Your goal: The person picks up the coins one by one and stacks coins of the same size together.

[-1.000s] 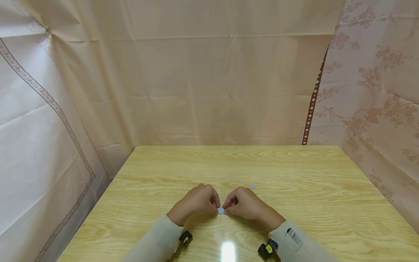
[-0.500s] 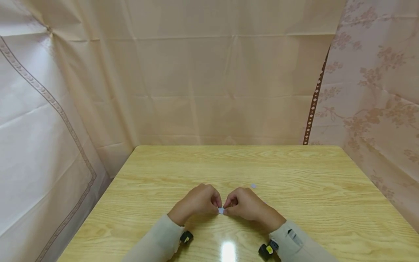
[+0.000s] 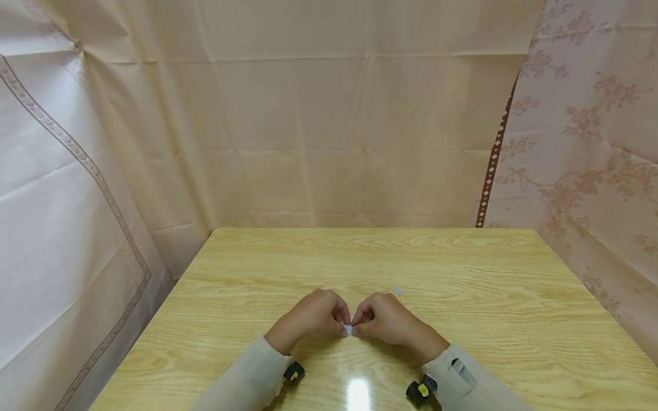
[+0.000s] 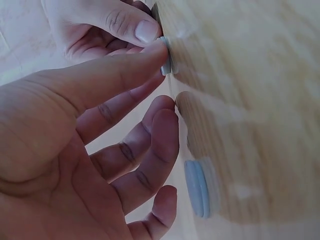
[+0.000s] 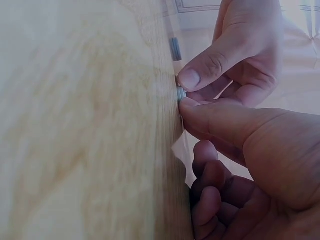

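Observation:
Between the two hands, a small pale blue-grey disc (image 3: 349, 329) sits at the tabletop, partly covered by fingertips. My left hand (image 3: 320, 314) pinches it from the left between thumb and forefinger, its other fingers loosely bent. From the right, my right hand (image 3: 381, 321) pinches it with thumb and forefinger. In the left wrist view the held disc (image 4: 165, 56) shows edge-on, layered, at the thumb tips. The right wrist view also shows the held disc (image 5: 181, 93) edge-on. Whether it is one piece or stacked pieces, I cannot tell.
A similar disc (image 3: 398, 291) lies on the wooden table (image 3: 247, 262) beyond the right hand. A bluish disc (image 4: 196, 189) shows in the left wrist view, another disc (image 5: 175, 49) in the right wrist view. Beige curtains (image 3: 339, 131) surround the table.
The left hand has shifted very slightly right, closer to the right hand. Less of the held disc shows between the fingertips. The right hand stays nearly still.

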`<state>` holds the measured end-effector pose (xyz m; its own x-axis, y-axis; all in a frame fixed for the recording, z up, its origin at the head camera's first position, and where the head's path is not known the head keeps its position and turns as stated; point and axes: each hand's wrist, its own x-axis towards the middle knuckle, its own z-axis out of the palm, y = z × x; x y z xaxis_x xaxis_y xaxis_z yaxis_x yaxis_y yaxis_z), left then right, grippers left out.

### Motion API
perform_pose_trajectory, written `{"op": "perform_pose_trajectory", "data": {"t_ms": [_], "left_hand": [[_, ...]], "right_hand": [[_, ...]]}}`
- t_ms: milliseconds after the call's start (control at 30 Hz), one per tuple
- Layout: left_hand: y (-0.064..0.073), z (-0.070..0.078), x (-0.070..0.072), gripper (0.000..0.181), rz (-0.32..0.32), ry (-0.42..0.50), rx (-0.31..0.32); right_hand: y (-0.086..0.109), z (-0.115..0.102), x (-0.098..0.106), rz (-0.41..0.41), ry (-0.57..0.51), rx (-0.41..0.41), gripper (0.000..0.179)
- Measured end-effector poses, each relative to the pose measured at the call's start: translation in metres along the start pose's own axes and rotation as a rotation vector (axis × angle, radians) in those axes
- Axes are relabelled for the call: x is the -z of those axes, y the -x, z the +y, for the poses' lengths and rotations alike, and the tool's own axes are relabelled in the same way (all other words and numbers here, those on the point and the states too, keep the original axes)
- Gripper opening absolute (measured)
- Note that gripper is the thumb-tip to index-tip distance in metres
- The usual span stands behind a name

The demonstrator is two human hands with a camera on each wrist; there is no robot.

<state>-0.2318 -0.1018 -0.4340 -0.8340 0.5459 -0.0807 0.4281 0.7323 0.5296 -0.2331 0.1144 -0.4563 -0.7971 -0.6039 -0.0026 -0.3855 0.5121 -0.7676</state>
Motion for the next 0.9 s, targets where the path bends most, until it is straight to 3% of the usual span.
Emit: {"op": "perform_pose_trajectory", "data": {"t_ms": [433,900], "left_hand": [[0.002,-0.001,0.002,0.014,-0.024,0.083,0.053],[0.003,0.001,0.001,0.017,-0.026,0.055,0.100]], "right_hand": [[-0.003,0.003,0.003,0.000,0.007,0.039,0.006],[0.007,0.014,0.024,0.099,0.053,-0.053,0.006]]}}
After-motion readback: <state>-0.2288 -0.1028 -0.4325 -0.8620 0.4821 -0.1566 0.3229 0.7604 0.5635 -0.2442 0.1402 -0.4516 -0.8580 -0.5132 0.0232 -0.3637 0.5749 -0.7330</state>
